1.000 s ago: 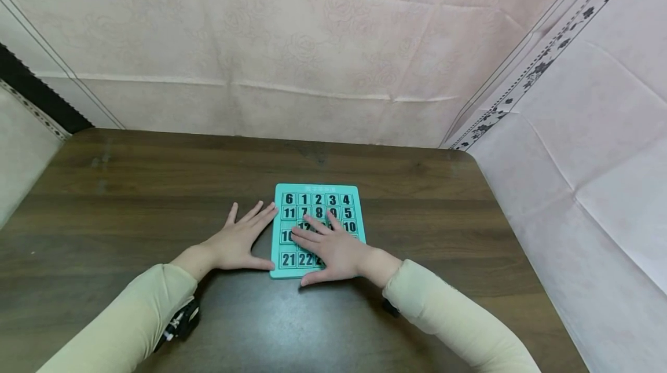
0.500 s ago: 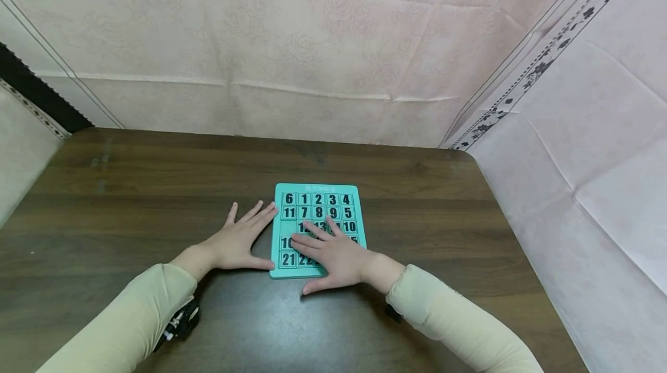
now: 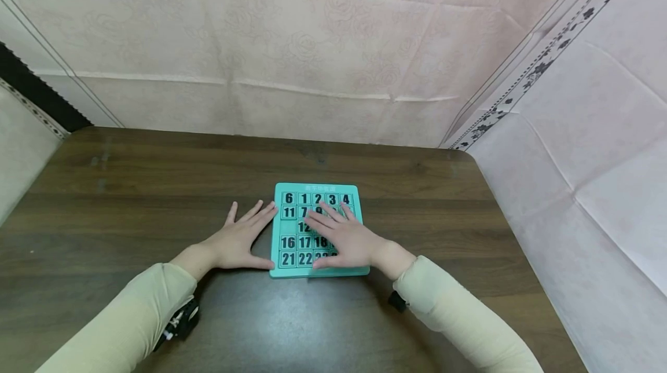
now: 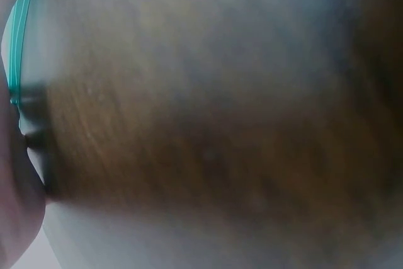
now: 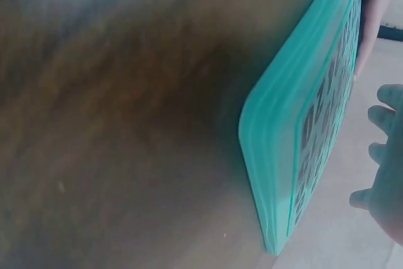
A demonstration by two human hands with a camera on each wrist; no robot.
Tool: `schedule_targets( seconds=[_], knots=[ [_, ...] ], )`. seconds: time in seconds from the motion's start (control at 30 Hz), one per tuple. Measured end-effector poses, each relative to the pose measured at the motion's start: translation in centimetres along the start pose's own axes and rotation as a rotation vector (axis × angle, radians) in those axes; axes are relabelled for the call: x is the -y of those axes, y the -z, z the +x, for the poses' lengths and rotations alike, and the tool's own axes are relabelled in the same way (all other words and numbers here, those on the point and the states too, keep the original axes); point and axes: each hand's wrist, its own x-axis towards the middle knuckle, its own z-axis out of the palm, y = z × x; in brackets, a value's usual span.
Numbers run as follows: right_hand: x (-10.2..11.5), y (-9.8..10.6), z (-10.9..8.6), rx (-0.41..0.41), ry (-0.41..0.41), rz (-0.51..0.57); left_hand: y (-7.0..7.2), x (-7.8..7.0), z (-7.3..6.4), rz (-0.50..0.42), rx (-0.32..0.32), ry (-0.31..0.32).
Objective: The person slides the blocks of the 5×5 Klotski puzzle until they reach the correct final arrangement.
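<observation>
A teal number slide puzzle (image 3: 289, 227) lies flat on the wooden table, its black-numbered tiles facing up. One vacant slot shows at the left of its third row, between 11 and 16. My left hand (image 3: 234, 245), fingers spread, touches the puzzle's left edge with fingertips and thumb. Over the right half, my right hand (image 3: 351, 242) has its fingers extended and covers several tiles. In the right wrist view, those fingers (image 5: 385, 118) appear slightly apart from the puzzle's face. The left wrist view catches only the hand's side and a strip of teal edge (image 4: 19, 42).
The brown wooden table (image 3: 156, 187) extends around the puzzle on every side. A pale patterned cloth (image 3: 312, 54) hangs behind its far edge, with white cloth (image 3: 589, 187) at the right. Dark devices sit at both wrists, such as the left wrist device (image 3: 179, 321).
The 16 tile slid toward the near edge into the fourth row, leaving the slot above it. My right hand then moved away, up and to the right. My left hand stayed put.
</observation>
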Motion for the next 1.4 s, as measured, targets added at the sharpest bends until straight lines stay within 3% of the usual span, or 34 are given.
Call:
schedule_targets(
  seconds=[0.37,0.7,1.4],
  knots=[
    [-1.0,-0.2,1.7,0.032,-0.087,0.014,0.1,-0.1,0.0,-0.002,0.002,0.001],
    [-0.2,-0.1,3.4,0.062,-0.082,-0.007,0.1,-0.2,-0.1,-0.005,0.005,0.001],
    [0.5,-0.1,3.7,0.115,-0.091,-0.016,0.2,-0.1,-0.1,0.01,0.004,-0.002]
  ],
)
